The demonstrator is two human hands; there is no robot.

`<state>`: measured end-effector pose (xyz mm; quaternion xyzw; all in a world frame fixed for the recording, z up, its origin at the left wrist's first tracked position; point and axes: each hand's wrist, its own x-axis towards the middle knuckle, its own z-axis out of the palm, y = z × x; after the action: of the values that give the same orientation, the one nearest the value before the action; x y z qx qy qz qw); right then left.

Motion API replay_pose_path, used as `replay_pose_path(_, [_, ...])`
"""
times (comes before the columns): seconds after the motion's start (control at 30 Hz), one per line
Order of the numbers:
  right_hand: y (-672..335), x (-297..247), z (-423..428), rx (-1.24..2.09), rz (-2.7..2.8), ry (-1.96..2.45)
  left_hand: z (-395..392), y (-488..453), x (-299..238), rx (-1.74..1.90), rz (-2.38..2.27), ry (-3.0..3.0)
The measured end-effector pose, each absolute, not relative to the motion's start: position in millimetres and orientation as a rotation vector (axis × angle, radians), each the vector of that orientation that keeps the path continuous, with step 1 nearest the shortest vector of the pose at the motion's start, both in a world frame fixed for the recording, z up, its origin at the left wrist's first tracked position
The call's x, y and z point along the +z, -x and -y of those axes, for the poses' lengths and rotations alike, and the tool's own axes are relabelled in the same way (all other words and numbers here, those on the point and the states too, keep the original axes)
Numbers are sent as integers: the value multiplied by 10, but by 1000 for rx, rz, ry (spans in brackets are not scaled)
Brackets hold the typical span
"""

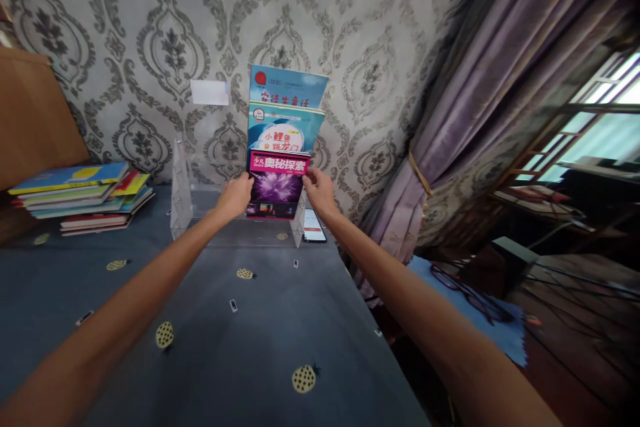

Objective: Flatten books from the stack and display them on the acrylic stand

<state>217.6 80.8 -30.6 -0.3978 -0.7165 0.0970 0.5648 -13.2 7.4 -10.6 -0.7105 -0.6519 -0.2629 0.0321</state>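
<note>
A clear acrylic tiered rack (181, 200) stands at the back of the table against the wallpapered wall. Two blue books rest in its upper tiers: one at the top (287, 87) and one below it (285, 130). A purple magazine with a pink title band (277, 185) sits at the lowest front tier. My left hand (235, 197) grips its left edge and my right hand (319, 192) grips its right edge, both with fingers closed on it.
A stack of colourful books (83, 197) lies at the back left of the blue patterned tablecloth (225, 333). A phone (314, 225) lies beside the rack. A purple curtain (480, 113), a window and cables on the floor are to the right.
</note>
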Motion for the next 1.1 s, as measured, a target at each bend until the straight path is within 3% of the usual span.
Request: replay_pose_path(1.1, [-2221, -432, -753, 265, 1628, 941, -1, 47, -105, -753, 2025, 2231])
